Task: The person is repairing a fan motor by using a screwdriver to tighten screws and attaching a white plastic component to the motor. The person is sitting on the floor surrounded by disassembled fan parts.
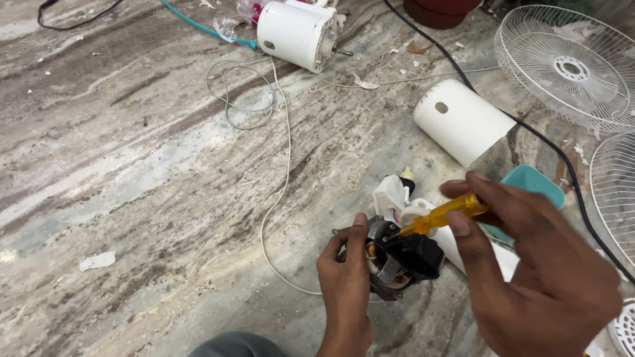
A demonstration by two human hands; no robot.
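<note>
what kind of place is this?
Probably an informal fan repair spot, with work done on a marble-like floor. Clues: loose wire fan guards, detached white motor housings, and the right hand driving a yellow screwdriver into a bare fan motor steadied by the left hand.

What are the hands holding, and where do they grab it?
Right hand pinches a screwdriver by its yellow handle. Left hand grips the fan motor by its side.

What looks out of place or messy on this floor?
Fan parts lie scattered: two white housings, wire grilles, loose white cord. Paper scraps litter the marble floor.
</note>
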